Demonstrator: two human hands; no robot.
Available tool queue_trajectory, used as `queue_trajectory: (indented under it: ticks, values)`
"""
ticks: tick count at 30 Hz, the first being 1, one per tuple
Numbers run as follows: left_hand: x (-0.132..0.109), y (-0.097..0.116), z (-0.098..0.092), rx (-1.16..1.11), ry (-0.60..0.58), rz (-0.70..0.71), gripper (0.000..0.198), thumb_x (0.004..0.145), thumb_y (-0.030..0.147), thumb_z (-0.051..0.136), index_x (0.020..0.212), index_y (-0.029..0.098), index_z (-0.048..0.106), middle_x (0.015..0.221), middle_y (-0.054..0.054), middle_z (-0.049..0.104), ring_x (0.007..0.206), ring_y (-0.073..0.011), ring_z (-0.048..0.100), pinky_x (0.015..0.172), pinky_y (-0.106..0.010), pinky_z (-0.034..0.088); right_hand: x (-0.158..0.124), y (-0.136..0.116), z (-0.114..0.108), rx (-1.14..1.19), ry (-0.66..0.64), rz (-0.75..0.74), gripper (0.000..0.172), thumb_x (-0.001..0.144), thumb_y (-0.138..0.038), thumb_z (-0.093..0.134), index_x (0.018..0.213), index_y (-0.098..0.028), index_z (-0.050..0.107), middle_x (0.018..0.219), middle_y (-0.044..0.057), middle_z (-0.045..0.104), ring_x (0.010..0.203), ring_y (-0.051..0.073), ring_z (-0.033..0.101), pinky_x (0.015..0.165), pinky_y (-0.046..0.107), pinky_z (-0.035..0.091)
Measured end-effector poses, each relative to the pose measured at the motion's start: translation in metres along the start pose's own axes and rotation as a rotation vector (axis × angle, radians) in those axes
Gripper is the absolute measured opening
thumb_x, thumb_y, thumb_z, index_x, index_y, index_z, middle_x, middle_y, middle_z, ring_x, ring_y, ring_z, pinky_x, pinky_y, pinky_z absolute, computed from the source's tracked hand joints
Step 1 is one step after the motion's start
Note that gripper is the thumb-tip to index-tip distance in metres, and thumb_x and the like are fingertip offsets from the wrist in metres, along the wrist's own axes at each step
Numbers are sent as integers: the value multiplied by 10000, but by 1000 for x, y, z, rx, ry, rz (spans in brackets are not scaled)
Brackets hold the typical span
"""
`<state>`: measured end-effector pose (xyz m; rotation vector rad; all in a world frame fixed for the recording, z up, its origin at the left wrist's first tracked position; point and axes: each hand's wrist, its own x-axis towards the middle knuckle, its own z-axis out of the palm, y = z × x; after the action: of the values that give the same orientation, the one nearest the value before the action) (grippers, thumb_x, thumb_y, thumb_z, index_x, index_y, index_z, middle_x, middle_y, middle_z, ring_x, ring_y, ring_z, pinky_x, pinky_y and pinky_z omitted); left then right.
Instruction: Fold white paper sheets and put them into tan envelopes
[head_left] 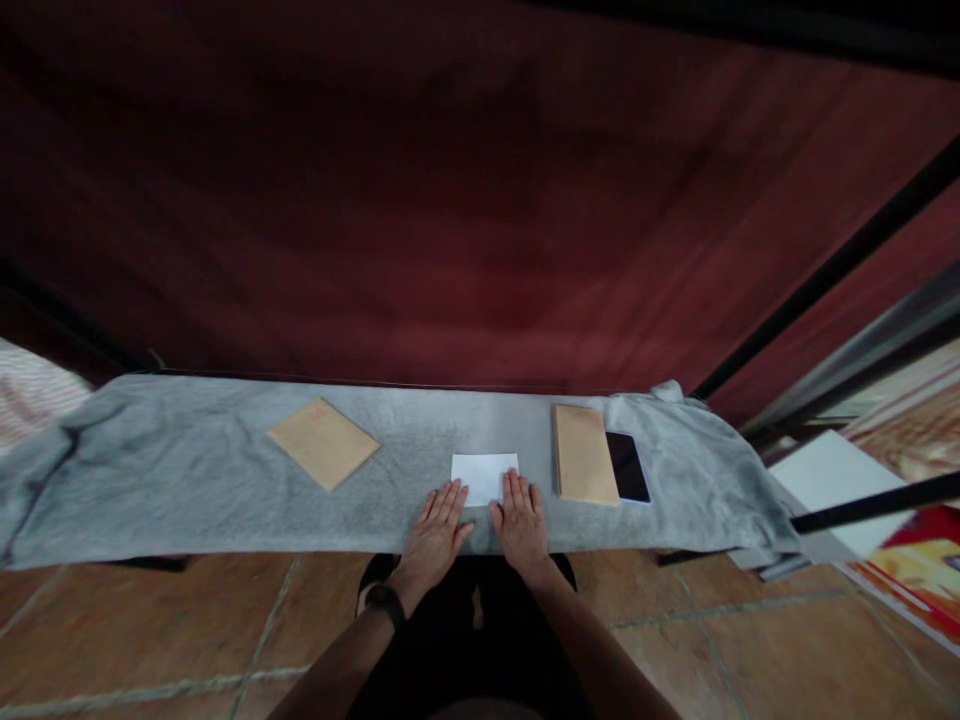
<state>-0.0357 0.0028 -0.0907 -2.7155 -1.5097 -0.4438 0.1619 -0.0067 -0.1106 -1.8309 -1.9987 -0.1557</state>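
Note:
A small white sheet of paper point(484, 478) lies flat near the front edge of the grey cloth point(420, 420). My left hand point(437, 530) lies palm down with its fingers stretched out, the fingertips at the sheet's left side. On the right, my right hand point(522, 522) rests flat too, its fingers over the sheet's lower right corner. Neither hand grips anything. A dark band is on my left wrist. Further left a brown envelope point(324, 443) lies turned at an angle. Several brown envelopes point(585, 455) are stacked to the right, partly over a dark phone point(628, 468).
A dark red curtain point(480, 250) hangs behind the cloth-covered surface. Black metal bars point(832, 270) slant down at the right. Beyond them are a white board point(847, 490) and a red and yellow printed item point(922, 565). The floor point(225, 620) is brown tile.

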Motion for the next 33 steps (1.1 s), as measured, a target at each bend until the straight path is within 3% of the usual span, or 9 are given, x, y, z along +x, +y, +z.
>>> queue_trajectory:
  ticks: [5, 8, 19, 23, 28, 33]
  values:
    - [1, -2, 0, 22, -9, 26, 506, 976, 391, 457, 1464, 256, 457, 1563, -96, 381, 1440, -266, 360, 1176, -483, 308, -1, 0, -4, 33, -18, -75, 468, 1020, -322, 409, 1464, -183, 452, 1507, 101, 464, 1409, 275, 392, 1174, 533, 246]
    - [0, -3, 3, 25, -10, 37, 523, 970, 401, 470, 1469, 248, 449, 1563, -98, 382, 1443, -265, 355, 1179, -477, 302, -7, 1, -9, 32, -26, -128, 464, 1016, -327, 431, 1470, -228, 440, 1520, 76, 450, 1419, 275, 378, 1187, 578, 178]
    - [-11, -14, -2, 29, -5, 72, 611, 982, 448, 410, 1510, 144, 359, 1554, -128, 388, 1451, -242, 341, 1200, -463, 259, -16, 9, -12, 16, -82, -128, 519, 1028, -346, 398, 1510, -160, 356, 1541, 110, 409, 1402, 225, 409, 1191, 485, 226]
    - [-12, -4, 4, 50, 43, 90, 629, 976, 463, 432, 1504, 127, 367, 1546, -143, 399, 1449, -262, 344, 1197, -478, 264, -18, 6, -12, 34, -59, -107, 509, 1030, -366, 396, 1506, -187, 371, 1537, 110, 418, 1416, 238, 389, 1197, 508, 187]
    - [-6, 19, 11, 17, 44, 119, 574, 989, 399, 418, 1509, 160, 365, 1534, -113, 427, 1439, -240, 365, 1190, -459, 292, -18, 0, -13, 103, -93, -184, 465, 1037, -376, 366, 1496, -303, 388, 1558, 35, 392, 1418, 226, 388, 1206, 487, 173]
    - [-7, 17, 8, 8, 20, 116, 550, 991, 385, 409, 1498, 172, 391, 1530, -108, 432, 1428, -238, 384, 1187, -456, 305, -19, -1, -15, 103, -84, -179, 459, 1038, -387, 362, 1485, -291, 413, 1556, 36, 393, 1410, 221, 404, 1203, 454, 204]
